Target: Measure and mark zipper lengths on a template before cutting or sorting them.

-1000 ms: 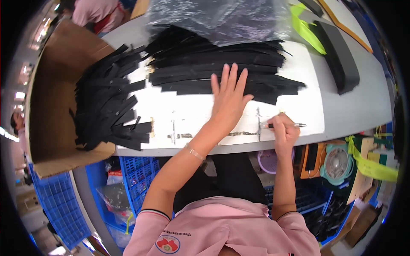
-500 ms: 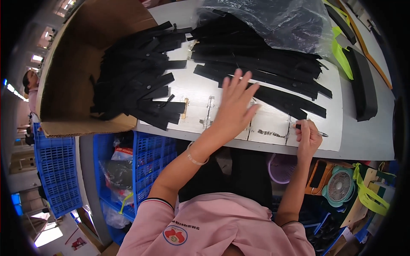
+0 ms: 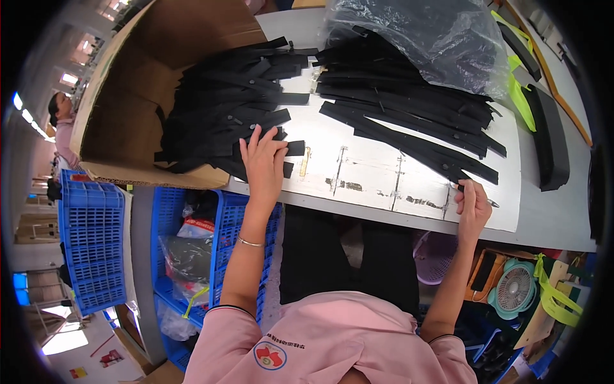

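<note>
Left hand: I see the left hand (image 3: 263, 163) palm down, fingers parted and loosely bent, fingertips on the near right edge of the left pile (image 3: 220, 96) of black strips. I see no strip pinched in it.
Right hand: on my feed the right hand (image 3: 470, 203) is closed on a slim pen (image 3: 493, 203), whose silvery end sticks out to the right. Held crosswise like that, I judge, it leaves the fingertips some freedom; whether they also touch a strip I cannot tell.
Cardboard box: the cardboard box (image 3: 131, 83) opens toward the work surface, and the left pile lies partly in it, strip ends spilling rightward, probably so they are easy to reach.
White board: the white board (image 3: 371, 163), with dark lines and smudges, lies bare between my two hands; I take it as a smooth bed for the strips.
Black bundle: the black bundle (image 3: 409, 86) lies beyond and between both hands, its strips running roughly side by side, likely to keep them sorted.
Slanted strips: the slanted strips (image 3: 406, 142) run along its near edge, their right ends just beyond the right hand, well apart from the left.
Plastic bag: the clear plastic bag (image 3: 441, 45) overlaps the bundle's far side.
Dark block: the long dark block (image 3: 547, 141) rests right of the board, apart from the right hand.
</note>
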`<move>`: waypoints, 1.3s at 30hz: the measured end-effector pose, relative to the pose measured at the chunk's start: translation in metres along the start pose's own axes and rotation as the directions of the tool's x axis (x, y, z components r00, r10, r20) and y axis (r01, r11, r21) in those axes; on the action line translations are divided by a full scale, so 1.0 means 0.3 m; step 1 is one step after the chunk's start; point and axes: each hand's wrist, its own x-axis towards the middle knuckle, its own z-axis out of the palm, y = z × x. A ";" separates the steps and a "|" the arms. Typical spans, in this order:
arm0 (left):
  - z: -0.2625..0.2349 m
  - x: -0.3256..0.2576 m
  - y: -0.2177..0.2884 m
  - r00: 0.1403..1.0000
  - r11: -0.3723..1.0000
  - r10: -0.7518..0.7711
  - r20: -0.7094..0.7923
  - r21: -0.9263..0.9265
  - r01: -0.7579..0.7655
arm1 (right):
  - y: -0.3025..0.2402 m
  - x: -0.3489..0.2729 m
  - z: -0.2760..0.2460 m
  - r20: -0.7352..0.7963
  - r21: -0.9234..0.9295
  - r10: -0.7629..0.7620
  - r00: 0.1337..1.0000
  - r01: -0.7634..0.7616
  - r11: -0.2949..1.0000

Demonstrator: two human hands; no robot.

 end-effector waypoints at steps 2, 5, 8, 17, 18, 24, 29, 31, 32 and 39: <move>-0.004 0.015 0.021 1.000 1.000 -0.008 0.023 0.013 0.007 | 0.005 0.003 -0.008 0.004 0.004 0.001 1.000 -0.001 1.000; 0.009 0.007 0.032 0.999 1.000 0.002 0.035 0.003 -0.002 | 0.002 -0.006 -0.014 -0.016 0.001 0.040 0.999 -0.040 0.999; 0.020 -0.012 0.021 0.998 0.998 -0.030 0.059 -0.062 0.034 | -0.012 0.005 -0.010 -0.016 -0.010 0.012 1.000 -0.012 1.000; 0.075 0.096 0.059 0.976 0.991 0.122 -0.180 -0.027 -0.129 | 0.012 0.023 0.005 -0.026 0.017 0.040 0.999 -0.040 0.999; 0.065 0.117 0.103 0.959 0.984 0.162 -0.234 -0.039 -0.176 | 0.025 0.023 -0.009 -0.026 0.026 0.073 0.997 -0.072 0.997; 0.236 0.069 0.369 0.886 0.906 0.283 -0.368 -0.199 -0.372 | 0.059 0.016 -0.027 -0.015 0.105 -0.011 1.000 0.013 0.994; 0.325 -0.097 0.619 0.956 0.860 0.260 -0.136 -0.417 -0.293 | 0.047 0.022 -0.019 0.048 0.008 -0.087 0.995 0.087 0.996; 0.326 -0.105 0.652 0.962 0.840 0.255 -0.099 -0.470 -0.271 | 0.030 0.015 0.020 0.041 0.008 -0.164 0.986 0.164 0.986; 0.324 -0.106 0.660 0.958 0.834 0.273 -0.086 -0.476 -0.280 | 0.025 0.004 0.035 0.029 0.012 -0.220 0.975 0.219 0.976; 0.323 -0.138 0.685 0.954 0.725 0.262 -0.147 -0.622 -0.296 | -0.033 -0.191 0.128 0.409 -0.466 -0.486 0.772 0.635 0.617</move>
